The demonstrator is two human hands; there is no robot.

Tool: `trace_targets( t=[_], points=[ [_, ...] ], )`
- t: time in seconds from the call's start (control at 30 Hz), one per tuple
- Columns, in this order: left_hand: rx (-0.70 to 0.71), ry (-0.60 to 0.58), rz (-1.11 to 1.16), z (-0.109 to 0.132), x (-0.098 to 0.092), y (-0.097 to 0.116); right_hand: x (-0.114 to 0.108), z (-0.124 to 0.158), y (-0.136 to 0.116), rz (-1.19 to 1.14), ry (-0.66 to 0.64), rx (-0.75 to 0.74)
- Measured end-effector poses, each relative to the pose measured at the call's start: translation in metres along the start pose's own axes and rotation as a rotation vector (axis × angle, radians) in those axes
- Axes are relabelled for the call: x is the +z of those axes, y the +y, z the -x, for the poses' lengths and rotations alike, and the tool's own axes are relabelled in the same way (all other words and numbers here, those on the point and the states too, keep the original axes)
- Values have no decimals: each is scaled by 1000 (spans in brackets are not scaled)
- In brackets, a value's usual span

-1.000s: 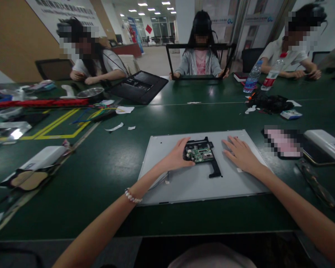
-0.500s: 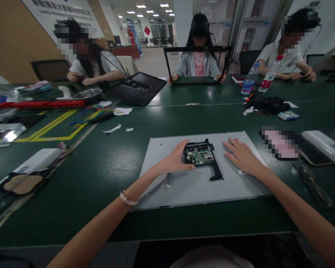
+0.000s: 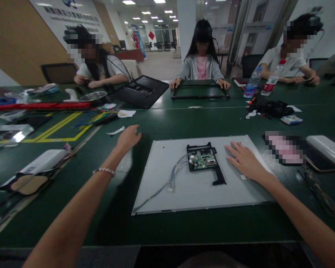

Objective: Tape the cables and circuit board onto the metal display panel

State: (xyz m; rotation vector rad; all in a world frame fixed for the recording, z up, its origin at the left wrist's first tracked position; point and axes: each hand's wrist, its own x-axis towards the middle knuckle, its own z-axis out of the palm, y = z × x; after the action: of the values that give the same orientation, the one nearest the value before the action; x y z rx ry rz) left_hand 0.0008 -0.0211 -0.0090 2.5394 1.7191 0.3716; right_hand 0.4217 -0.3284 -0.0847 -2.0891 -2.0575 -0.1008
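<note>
A grey metal panel (image 3: 190,193) lies flat on the green table in front of me. On it sits a small green circuit board (image 3: 203,161) in a black plastic bracket (image 3: 219,178), with thin cables (image 3: 167,184) trailing to the left. My right hand (image 3: 244,160) rests flat on the panel just right of the board, fingers spread. My left hand (image 3: 127,138) hovers over the table beyond the panel's far left corner, fingers loosely extended and holding nothing. A bead bracelet (image 3: 104,171) is on that wrist.
Three people sit across the table; the middle one holds a black frame (image 3: 199,92) flat. A black back cover (image 3: 139,89), water bottles (image 3: 252,82), a white case (image 3: 326,149), paper scraps (image 3: 115,131), yellow floor-tape markings (image 3: 56,128) and a black cable pile (image 3: 269,106) lie around.
My left hand let go of the circuit board and swung out to the far left over the table. The person opposite lowered the black frame flat. My right hand stayed put.
</note>
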Motion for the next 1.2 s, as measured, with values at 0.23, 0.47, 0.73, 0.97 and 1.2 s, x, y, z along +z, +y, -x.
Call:
trace_targets(
  t=[0.23,0.47,0.73,0.97,1.2],
  points=[
    [-127,-102,-205,-15,-4,-16,0,-2,-1,2,-9,14],
    [-123,-90,-252,-16,-11,0,-6,-3,-6,-2,-36,28],
    [-6,-39,-261,-14,-6,50,-6,-5,-7,30,-27,38],
    [672,1,5,24,22,176,-4,-4,-6,17,-31,36],
    [878,-73,-84,52,46,226,-1,-5,-2,-18,-3,38]
  ],
)
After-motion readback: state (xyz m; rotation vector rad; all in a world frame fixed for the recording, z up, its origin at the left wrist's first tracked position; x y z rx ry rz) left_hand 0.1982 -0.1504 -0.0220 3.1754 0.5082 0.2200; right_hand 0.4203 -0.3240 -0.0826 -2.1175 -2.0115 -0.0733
